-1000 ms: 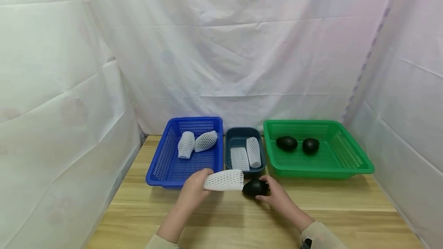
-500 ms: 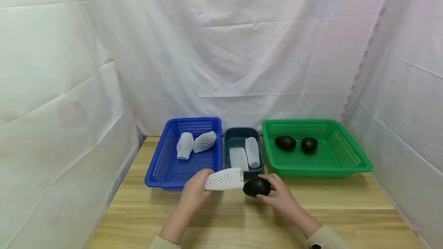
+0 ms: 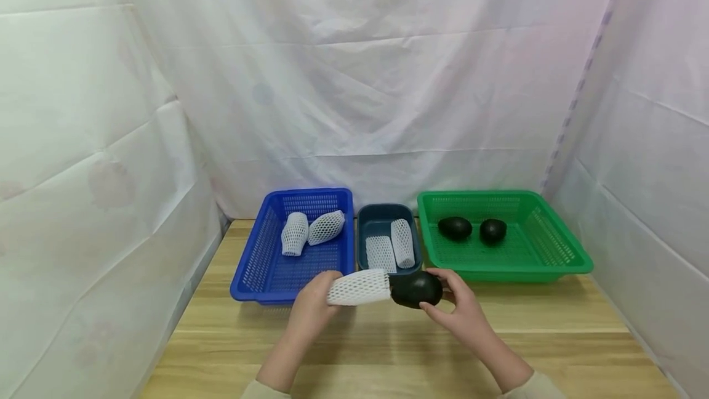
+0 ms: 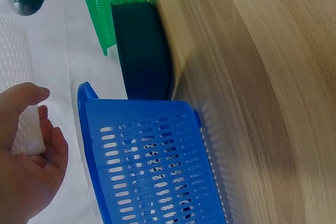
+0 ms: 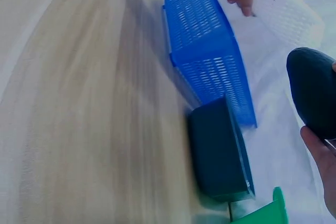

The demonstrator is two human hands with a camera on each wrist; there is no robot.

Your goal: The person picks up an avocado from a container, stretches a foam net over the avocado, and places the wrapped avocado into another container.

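Observation:
My left hand (image 3: 314, 302) grips one end of a white foam net sleeve (image 3: 359, 288), whose other end points right. In my right hand (image 3: 460, 303) a dark avocado (image 3: 416, 289) is held between thumb and fingers, its narrow tip right at the sleeve's mouth. Both are raised over the wooden table. The left wrist view shows the thumb and curled fingers of the left hand (image 4: 34, 145) around the sleeve (image 4: 21, 135). From the right wrist, the avocado (image 5: 315, 93) appears with a finger below it, apart from the sleeve (image 5: 289, 14) in that view.
A blue basket (image 3: 252, 257) at the left holds two net-wrapped items (image 3: 327, 228). Two more foam sleeves (image 3: 402, 244) lie in a small dark teal bin (image 3: 362, 251) in the middle. At the right, a green basket (image 3: 548, 245) holds two avocados (image 3: 455, 228).
My right hand has lifted the avocado from near the table and brought it up level with the sleeve, shifting slightly right. The left hand with the sleeve has hardly moved.

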